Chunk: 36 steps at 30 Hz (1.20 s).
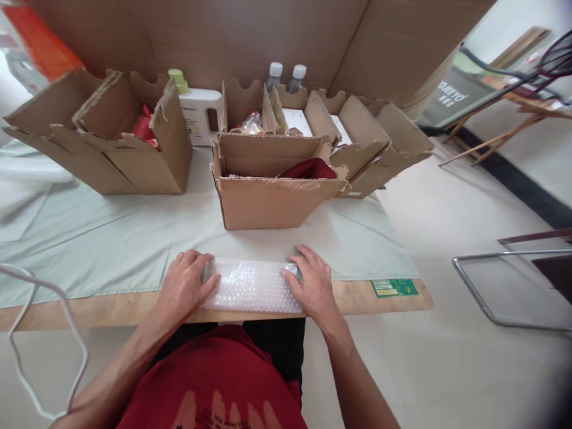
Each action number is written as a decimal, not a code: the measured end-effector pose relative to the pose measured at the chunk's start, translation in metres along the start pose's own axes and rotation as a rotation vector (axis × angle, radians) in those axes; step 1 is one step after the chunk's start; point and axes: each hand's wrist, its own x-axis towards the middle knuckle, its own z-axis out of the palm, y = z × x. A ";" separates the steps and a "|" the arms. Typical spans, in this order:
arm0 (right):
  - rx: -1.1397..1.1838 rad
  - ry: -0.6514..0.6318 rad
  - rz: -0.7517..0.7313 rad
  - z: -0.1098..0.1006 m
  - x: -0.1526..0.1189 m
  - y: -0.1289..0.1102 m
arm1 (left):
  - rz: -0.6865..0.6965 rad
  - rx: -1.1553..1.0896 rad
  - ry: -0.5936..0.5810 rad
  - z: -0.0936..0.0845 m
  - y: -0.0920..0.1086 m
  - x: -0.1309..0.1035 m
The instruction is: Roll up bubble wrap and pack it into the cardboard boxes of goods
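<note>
A strip of clear bubble wrap (251, 285) lies lengthwise along the table's front edge; whether anything is wrapped in it, I cannot tell. My left hand (187, 279) is closed on its left end, thumb on top and fingers along the far side. At the opposite end my right hand (314, 282) grips it the same way, fingers bent over the far corner. A cardboard box (263, 202) with dark red cloth (309, 169) in it stands just beyond the bubble wrap.
More cardboard bins (145, 167) line the back, with a white bottle (196, 113) and two clear bottles with white caps (298, 72) among them. A white cable (67, 310) loops at left. A green card (394, 288) lies by the table's right corner. A metal-framed chair (473, 289) stands right.
</note>
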 end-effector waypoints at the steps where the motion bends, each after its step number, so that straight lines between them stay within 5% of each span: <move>1: 0.005 0.000 0.000 0.001 0.000 0.000 | 0.010 -0.006 -0.016 0.000 0.001 0.003; 6: 0.050 -0.030 0.003 -0.005 0.002 -0.004 | 0.007 -0.098 -0.077 0.000 0.008 0.008; 11: 0.198 -0.203 0.120 -0.033 -0.007 -0.022 | -0.116 -0.296 -0.143 -0.018 0.002 -0.002; 16: 0.568 -0.308 0.150 -0.037 -0.038 -0.055 | -0.004 -0.210 0.131 -0.038 0.001 0.027; 21: 0.556 -0.298 0.137 -0.002 -0.060 -0.083 | 0.155 -0.131 0.253 -0.020 0.019 0.058; 25: 0.541 -0.201 0.158 0.011 -0.064 -0.087 | 0.254 -0.277 0.231 -0.013 0.015 0.001; 30: 0.589 -0.261 0.165 0.003 -0.057 -0.088 | 0.353 -0.245 -0.047 -0.019 0.006 -0.091; 36: 0.694 -0.337 0.326 0.002 -0.055 -0.095 | 0.376 -0.104 0.088 0.005 0.013 -0.105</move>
